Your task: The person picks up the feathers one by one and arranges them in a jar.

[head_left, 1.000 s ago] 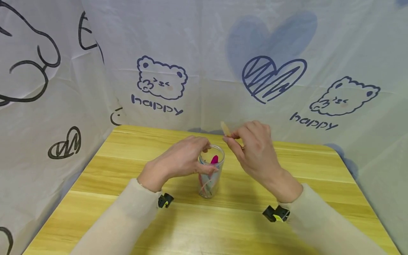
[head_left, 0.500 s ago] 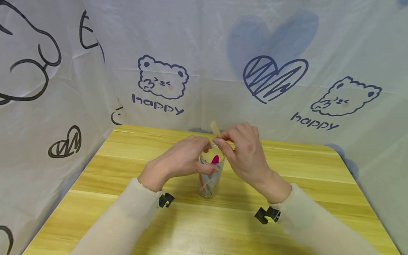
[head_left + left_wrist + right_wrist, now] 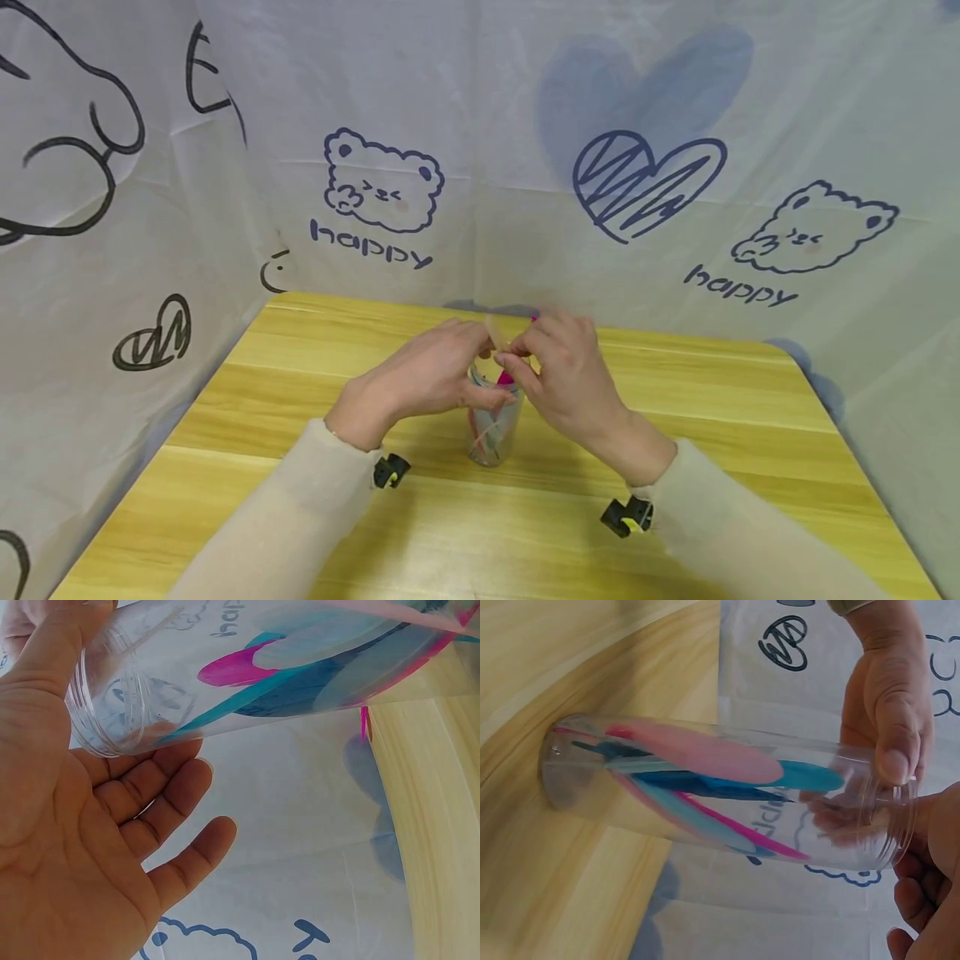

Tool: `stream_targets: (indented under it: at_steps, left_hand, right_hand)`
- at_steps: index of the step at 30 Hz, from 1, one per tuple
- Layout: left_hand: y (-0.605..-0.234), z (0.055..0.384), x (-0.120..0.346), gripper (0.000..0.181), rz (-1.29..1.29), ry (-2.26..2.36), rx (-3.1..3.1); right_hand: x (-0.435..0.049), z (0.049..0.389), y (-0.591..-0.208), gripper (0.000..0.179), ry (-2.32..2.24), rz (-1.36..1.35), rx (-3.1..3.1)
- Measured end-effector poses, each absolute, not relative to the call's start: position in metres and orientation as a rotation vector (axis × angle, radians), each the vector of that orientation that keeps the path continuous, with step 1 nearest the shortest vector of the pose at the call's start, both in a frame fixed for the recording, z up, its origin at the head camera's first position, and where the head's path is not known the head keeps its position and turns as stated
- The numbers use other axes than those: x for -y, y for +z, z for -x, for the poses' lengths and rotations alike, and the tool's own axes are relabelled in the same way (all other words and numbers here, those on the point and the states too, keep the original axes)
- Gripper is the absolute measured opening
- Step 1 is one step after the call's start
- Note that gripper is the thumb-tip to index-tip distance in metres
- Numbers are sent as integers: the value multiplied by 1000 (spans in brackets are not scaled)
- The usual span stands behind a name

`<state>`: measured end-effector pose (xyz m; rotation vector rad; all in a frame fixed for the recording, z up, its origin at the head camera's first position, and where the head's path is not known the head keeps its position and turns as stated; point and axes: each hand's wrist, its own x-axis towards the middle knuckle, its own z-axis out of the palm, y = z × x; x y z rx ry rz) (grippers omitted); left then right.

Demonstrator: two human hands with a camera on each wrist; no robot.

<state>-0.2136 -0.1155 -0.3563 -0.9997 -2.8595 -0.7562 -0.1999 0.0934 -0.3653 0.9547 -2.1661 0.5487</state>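
A clear cylindrical jar (image 3: 491,437) with a threaded, lidless mouth stands upright on the table. Inside it lean several flat, leaf-shaped pieces with narrow stems, among them a pink one (image 3: 705,754), a teal one (image 3: 814,776) and a magenta one (image 3: 232,669). My left hand (image 3: 423,371) grips the jar by its rim, thumb on the near side in the head view. Close over the mouth, my right hand (image 3: 566,367) pinches a pale yellowish strip (image 3: 495,333) between thumb and fingertips. The strip's lower end is hidden behind the fingers.
The wood-patterned table (image 3: 247,483) ends at a white cloth backdrop (image 3: 480,233) with drawn bears and hearts. Another cloth wall (image 3: 172,208) rises on the left. A small magenta thing (image 3: 365,724) shows near the table's back edge, mostly hidden.
My right hand has moved left and down with the pale strip, from beside the jar to over its mouth. The left hand and the jar have stayed in place.
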Motion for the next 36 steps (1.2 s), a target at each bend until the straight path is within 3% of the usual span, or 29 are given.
stream_targets:
  at_steps: [17,25,36]
  left_hand:
    - [-355,214,116,42,1025,-757,2853]
    - [-354,213,115,55,965,-718,2905]
    - [-354,213,115,54,954,-722,2912]
  right_hand:
    - [-95,198,-363,20,512,-932,2257]
    - [-95,199,-364,21,508,-932,2257]
    - [-95,199,-366,21,525,-928,2257]
